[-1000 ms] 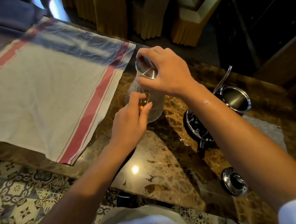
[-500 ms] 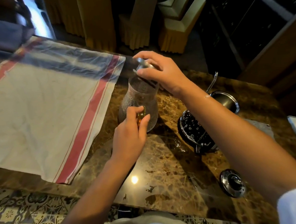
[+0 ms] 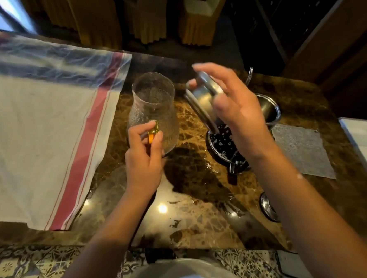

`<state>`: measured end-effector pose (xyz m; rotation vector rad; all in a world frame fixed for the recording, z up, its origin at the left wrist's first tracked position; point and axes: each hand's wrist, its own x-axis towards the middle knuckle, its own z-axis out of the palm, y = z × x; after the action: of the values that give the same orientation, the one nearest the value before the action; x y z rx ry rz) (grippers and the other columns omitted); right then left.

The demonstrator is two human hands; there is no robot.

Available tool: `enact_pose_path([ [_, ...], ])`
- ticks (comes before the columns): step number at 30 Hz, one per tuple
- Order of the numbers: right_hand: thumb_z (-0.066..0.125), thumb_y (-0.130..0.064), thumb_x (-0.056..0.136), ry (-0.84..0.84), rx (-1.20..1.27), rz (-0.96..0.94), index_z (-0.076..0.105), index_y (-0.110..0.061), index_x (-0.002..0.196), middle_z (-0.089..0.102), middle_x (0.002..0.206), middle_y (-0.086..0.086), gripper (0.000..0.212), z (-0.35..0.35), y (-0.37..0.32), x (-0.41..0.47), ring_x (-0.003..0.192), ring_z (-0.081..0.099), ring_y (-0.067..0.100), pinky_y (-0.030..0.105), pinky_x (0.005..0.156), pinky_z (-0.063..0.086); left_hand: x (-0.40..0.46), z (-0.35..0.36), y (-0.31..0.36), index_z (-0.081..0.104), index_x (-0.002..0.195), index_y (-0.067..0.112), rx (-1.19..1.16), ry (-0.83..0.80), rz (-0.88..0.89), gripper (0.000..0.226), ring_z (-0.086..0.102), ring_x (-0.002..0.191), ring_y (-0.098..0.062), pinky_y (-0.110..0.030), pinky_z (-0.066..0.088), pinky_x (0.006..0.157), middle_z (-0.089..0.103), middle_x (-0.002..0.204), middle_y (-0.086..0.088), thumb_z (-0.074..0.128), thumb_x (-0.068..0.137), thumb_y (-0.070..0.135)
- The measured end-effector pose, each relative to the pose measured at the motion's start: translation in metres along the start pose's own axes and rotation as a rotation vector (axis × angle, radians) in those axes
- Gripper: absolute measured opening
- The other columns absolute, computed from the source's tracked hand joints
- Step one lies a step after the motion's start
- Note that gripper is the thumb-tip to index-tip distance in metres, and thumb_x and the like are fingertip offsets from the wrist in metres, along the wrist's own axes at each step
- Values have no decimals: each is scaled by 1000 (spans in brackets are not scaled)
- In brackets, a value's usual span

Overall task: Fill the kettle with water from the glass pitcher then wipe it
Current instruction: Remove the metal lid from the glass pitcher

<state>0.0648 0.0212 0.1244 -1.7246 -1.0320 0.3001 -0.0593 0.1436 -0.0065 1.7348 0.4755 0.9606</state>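
A polished brown marble tabletop (image 3: 195, 211) carries the glass pitcher (image 3: 153, 110) near its far edge; the left hand (image 3: 144, 160) pinches its amber handle, the right hand (image 3: 234, 101) grips the steel lid. Textured glass: fragile, likely slippery, so support the body

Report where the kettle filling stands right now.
Done: the pitcher is uncapped, its mouth open, and the kettle's lid lies on the counter. In hand: the right hand holds the metal stopper clear of the pitcher, while the left hand grips its amber handle; the pitcher stands upright. Left: pouring into the kettle, then wiping it; the striped cloth lies spread out.
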Motion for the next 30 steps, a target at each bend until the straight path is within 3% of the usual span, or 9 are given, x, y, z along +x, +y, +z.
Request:
enact_pose_path([
  [4, 57, -58, 90, -2, -70, 62, 54, -39, 139, 62, 126, -10, 54, -16, 15, -59, 114, 64, 19, 50, 93, 58, -3, 1, -2, 44, 130, 21, -9, 31, -13, 24, 57, 61, -8, -22, 48, 56, 57, 75, 2, 50, 107, 16],
  [7, 67, -42, 93, -44, -120, 75, 56, -31, 141, 58, 125, -3, 51, -21, 28, -91, 114, 59, 16, 25, 96, 50, -5, 7, -3, 44, 133, 19, 58, 64, -9, 25, 56, 61, -7, -26, 49, 56, 56, 76, 2, 47, 108, 22],
  [9, 77, -34, 90, -103, -154, 82, 54, -30, 144, 53, 135, -8, 58, -20, 37, -107, 124, 54, 10, 16, 101, 43, -7, 10, -1, 45, 134, 18, 116, 92, -11, 26, 57, 62, -9, -31, 50, 57, 57, 76, 2, 46, 109, 25],
  [12, 83, -34, 86, -209, -152, 119, 49, -41, 145, 43, 147, -21, 69, -14, 51, -124, 138, 43, 4, 22, 109, 40, -13, 10, 10, 48, 133, 25, 144, 129, -55, 25, 63, 69, -13, -34, 56, 61, 62, 85, 0, 49, 108, 27],
  [15, 84, -39, 83, -261, -182, 146, 52, -49, 138, 37, 151, -27, 64, -4, 68, -139, 140, 35, -1, 18, 109, 32, -15, 13, 18, 50, 132, 25, 181, 162, -81, 24, 61, 70, 0, -19, 52, 63, 61, 89, 6, 48, 109, 24],
  [20, 84, -41, 80, -268, -213, 106, 61, -39, 135, 43, 152, -15, 60, 3, 94, -160, 141, 36, 7, 15, 111, 25, -14, 17, 21, 50, 134, 16, 215, 187, -87, 27, 62, 70, -13, -34, 57, 63, 59, 84, 4, 47, 109, 24],
  [26, 81, -42, 82, -341, -295, 74, 63, -33, 135, 43, 156, -7, 57, 2, 107, -177, 144, 32, 16, 37, 115, 32, -17, 22, 21, 49, 134, 20, 232, 219, -106, 25, 60, 69, -11, -31, 55, 63, 56, 82, 8, 46, 109, 25],
  [30, 79, -43, 84, -321, -306, 107, 62, -34, 136, 43, 157, -6, 56, 5, 112, -184, 146, 29, 16, 43, 116, 34, -17, 23, 19, 48, 134, 18, 236, 225, -88, 26, 60, 68, -13, -34, 54, 61, 57, 80, 11, 45, 110, 26],
])
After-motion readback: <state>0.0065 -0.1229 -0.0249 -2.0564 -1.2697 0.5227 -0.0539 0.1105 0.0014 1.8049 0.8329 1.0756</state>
